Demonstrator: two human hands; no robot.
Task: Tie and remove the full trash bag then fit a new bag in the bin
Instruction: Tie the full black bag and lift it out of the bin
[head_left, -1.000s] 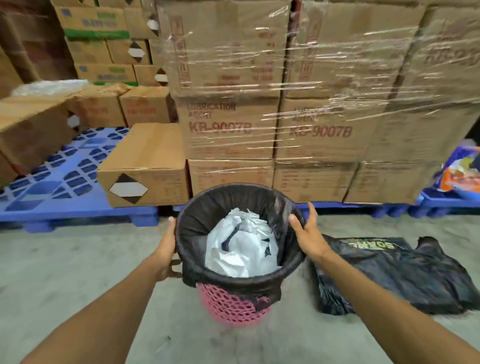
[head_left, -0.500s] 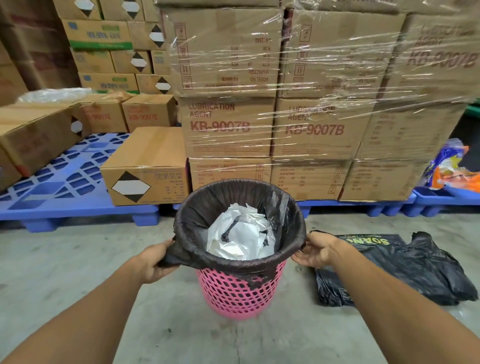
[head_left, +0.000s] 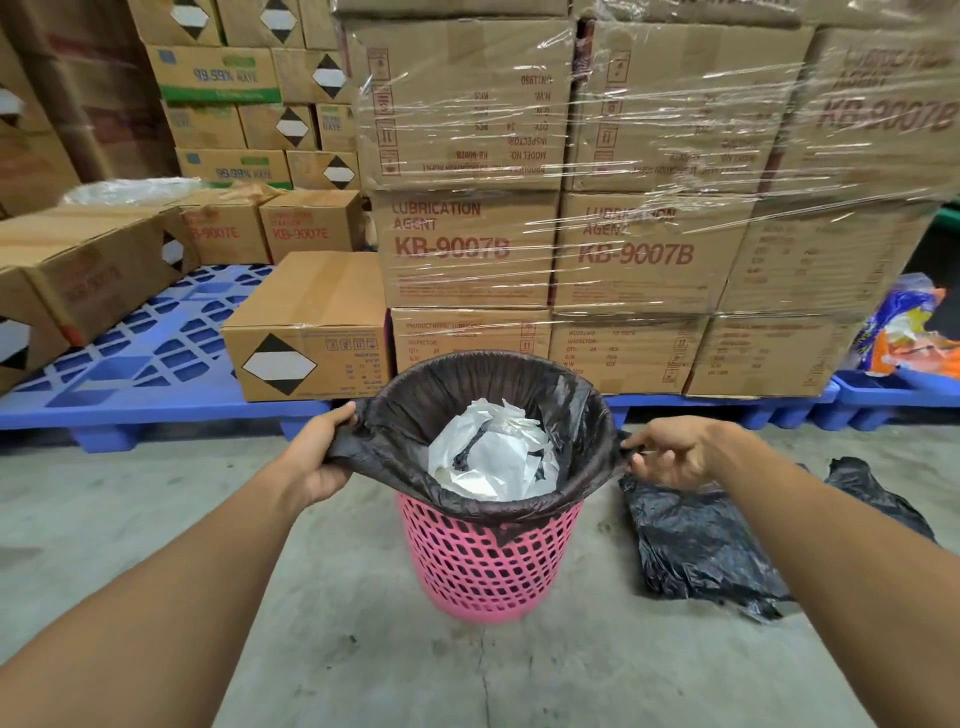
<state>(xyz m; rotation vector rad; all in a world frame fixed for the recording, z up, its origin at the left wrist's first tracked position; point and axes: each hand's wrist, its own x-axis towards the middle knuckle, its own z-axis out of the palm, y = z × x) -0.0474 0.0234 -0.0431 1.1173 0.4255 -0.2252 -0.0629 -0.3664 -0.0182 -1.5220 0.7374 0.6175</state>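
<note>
Both hands, left hand (head_left: 317, 457) and right hand (head_left: 670, 452), grip bag rim (head_left: 493, 364); spare bag (head_left: 696, 551) beside bin (head_left: 483, 566).

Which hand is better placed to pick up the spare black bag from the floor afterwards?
Probably the right hand: the spare bag lies directly below it, right of the pink bin. The left hand grips the opposite rim.

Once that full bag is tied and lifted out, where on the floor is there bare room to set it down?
The concrete left of the pink bin, in front of the blue pallet, is bare, and so is the strip nearest the camera. The right side is crowded: a spare black bag lies flat there, and stacked cartons close off the back.
</note>
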